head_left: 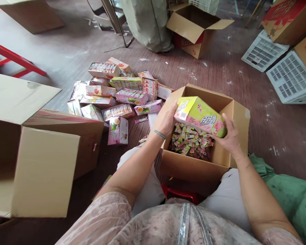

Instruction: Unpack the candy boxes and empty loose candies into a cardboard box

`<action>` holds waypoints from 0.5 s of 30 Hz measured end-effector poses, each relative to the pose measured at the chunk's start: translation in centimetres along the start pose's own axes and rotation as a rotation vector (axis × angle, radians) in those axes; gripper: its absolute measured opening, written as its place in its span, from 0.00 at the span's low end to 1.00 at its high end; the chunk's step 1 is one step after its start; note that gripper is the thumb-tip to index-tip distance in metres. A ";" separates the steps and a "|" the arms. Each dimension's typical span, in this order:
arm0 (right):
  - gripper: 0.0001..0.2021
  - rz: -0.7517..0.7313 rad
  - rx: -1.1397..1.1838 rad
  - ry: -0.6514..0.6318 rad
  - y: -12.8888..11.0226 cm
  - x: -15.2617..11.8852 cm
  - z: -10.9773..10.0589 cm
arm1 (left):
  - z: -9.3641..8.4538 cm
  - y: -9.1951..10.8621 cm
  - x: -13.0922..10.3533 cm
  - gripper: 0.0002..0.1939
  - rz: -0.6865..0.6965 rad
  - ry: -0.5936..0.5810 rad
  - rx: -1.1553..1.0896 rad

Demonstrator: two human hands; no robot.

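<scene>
Between my hands is a green and pink printed carton (199,114), held tilted over an open cardboard box (193,165). My left hand (168,115) grips its left end, and my right hand (229,136) is wrapped round its lower right end. Below the carton, many small green and pink packets (191,141) lie loose inside the cardboard box. Whether the carton is open on its far side is hidden. To the left of my left hand, a heap of printed cartons, among them a purple one (132,97), lies on the floor.
A large open cardboard box (46,170) stands at the left, near a red stool (17,58). Farther back are a bulky sack (148,23) and another open box (193,29). White plastic crates (293,78) stand at the right; green sacking (283,190) lies beside my right arm.
</scene>
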State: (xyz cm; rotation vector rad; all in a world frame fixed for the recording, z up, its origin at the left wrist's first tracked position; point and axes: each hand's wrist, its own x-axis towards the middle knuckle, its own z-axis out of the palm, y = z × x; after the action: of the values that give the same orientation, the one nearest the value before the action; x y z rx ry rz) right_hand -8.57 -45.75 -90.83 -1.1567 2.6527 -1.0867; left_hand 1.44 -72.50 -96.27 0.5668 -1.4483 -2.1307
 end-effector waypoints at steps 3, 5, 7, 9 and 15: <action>0.54 0.087 0.105 0.185 -1.0 -0.2 -1.6 | -0.3 -0.1 0.3 0.32 -0.133 0.063 -0.060; 0.54 0.121 0.138 0.317 -1.9 -0.7 -1.8 | -1.0 -0.3 0.9 0.35 -0.176 0.170 -0.059; 0.53 0.175 0.103 0.376 -2.6 -1.6 -0.9 | -1.8 -0.6 1.6 0.35 -0.191 0.283 -0.066; 0.52 0.274 0.017 0.240 -3.0 -2.5 0.8 | -2.6 -0.8 2.1 0.32 -0.189 0.354 -0.072; 0.44 0.502 -0.203 -0.607 -2.1 -3.6 3.3 | -6.3 -0.6 1.5 0.24 -0.169 0.426 -0.020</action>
State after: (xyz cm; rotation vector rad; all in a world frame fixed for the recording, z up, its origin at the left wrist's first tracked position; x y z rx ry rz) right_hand -3.65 -46.29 -92.80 -0.6304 2.3766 -0.3180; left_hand 3.90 -77.84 -99.14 1.0926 -1.1725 -1.9837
